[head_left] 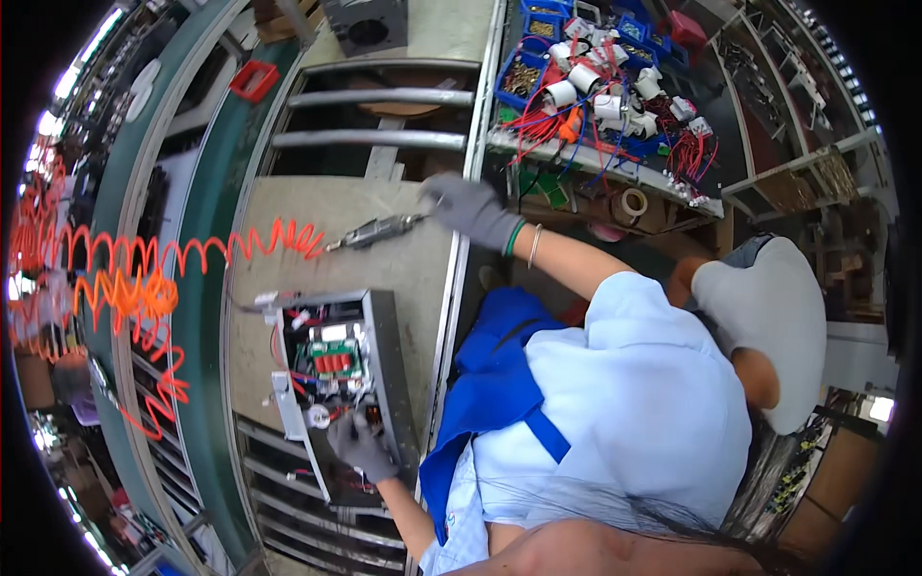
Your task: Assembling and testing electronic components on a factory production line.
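Right hand is gripping slim gray metal driver, likely preparing fastening; next, probably aiming. Left hand, grip unclear, is resting at open gray metal box.

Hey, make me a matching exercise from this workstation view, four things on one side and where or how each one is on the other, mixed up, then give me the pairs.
Column one:
1. Left hand
2. Right hand
3. Circuit board
4. White cylindrical parts

Column two:
A. Among red and blue wires, toward the upper right
B. Gloved, at one end of the handheld tool
C. Gloved, at the lower part of the open metal case
D. Green, with red components, inside the case

Pairs: 1-C, 2-B, 3-D, 4-A.
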A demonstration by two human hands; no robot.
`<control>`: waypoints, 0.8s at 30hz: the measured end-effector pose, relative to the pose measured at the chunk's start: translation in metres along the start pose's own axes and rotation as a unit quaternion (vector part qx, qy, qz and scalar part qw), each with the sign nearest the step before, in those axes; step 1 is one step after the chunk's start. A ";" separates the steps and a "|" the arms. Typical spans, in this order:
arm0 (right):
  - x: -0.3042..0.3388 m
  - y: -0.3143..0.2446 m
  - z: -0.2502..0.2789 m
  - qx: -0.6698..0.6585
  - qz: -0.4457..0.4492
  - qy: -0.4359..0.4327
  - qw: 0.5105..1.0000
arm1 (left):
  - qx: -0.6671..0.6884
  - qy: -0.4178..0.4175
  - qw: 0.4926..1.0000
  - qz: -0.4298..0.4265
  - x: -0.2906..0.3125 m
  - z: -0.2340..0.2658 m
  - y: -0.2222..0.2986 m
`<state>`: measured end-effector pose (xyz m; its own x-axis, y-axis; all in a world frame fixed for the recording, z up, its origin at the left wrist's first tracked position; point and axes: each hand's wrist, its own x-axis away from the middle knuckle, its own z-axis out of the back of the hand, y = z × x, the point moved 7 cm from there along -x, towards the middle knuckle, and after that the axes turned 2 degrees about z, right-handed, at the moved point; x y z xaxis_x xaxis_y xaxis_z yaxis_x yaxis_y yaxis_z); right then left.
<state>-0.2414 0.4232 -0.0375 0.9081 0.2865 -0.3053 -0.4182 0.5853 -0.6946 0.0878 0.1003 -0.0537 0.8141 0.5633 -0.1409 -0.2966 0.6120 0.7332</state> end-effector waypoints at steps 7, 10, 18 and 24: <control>0.017 0.303 0.280 0.122 -0.171 0.538 0.817 | -0.025 0.217 0.967 0.131 0.023 0.042 -0.006; 0.094 0.426 0.356 0.226 -0.442 0.421 0.759 | -0.062 0.286 0.947 0.131 0.005 0.055 0.037; 0.150 0.555 0.384 -0.146 -0.528 0.420 0.724 | -0.124 0.266 0.954 0.066 -0.068 -0.016 0.175; 0.115 0.608 0.415 -0.006 -0.528 0.369 0.765 | -0.120 0.198 0.972 0.045 -0.106 -0.073 0.237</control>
<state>-0.3996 1.1267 -0.2247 0.5053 -0.8500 0.1490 0.5523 0.1858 -0.8127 -0.1053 0.2263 0.0866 0.5373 0.7610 -0.3635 -0.5041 0.6353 0.5850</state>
